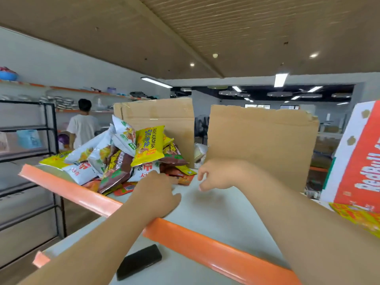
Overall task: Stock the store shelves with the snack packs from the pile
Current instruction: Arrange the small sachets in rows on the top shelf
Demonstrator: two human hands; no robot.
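Note:
A pile of snack packs (123, 157) in yellow, white, brown and orange lies on the top shelf (216, 214), which has an orange front edge. My left hand (156, 192) rests on the shelf at the pile's near side, its fingertips touching the lowest packs. My right hand (216, 175) hovers just right of the pile with loosely curled fingers and holds nothing.
Two brown cardboard sheets (261, 145) stand upright behind the pile. A red and white carton (362, 161) stands at the right, with a yellow pack (357, 219) in front of it. A black phone (139, 262) lies on the lower shelf. A person (82, 124) stands by the far shelving.

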